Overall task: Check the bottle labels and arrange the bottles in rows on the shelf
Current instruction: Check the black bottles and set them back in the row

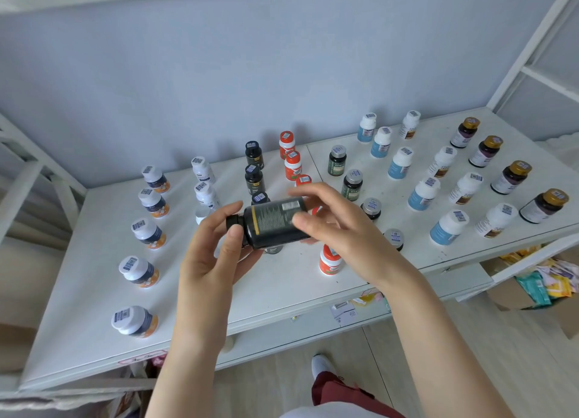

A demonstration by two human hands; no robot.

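Head view: left hand (216,248) and right hand (341,226) grip the bottle (275,223) by its ends, mid-frame. It looks light, hard, slippery; sides grip best.

Your view is bright and evenly lit by soft, cool daylight. The white shelf (94,292) looks pale with no hard glare, and a little washed out toward its right edge. Faint, blurred shadows of the standing bottles (254,154) fall back onto the blue-grey wall (219,72), so light reaches them from your side. The black bottle (275,221), held between your left hand (213,254) and right hand (338,220), has a dull sheen. Its label print is too soft to read. Wide-angle distortion bows the shelf's edges and tilts the frame posts (532,41) outward at both sides.
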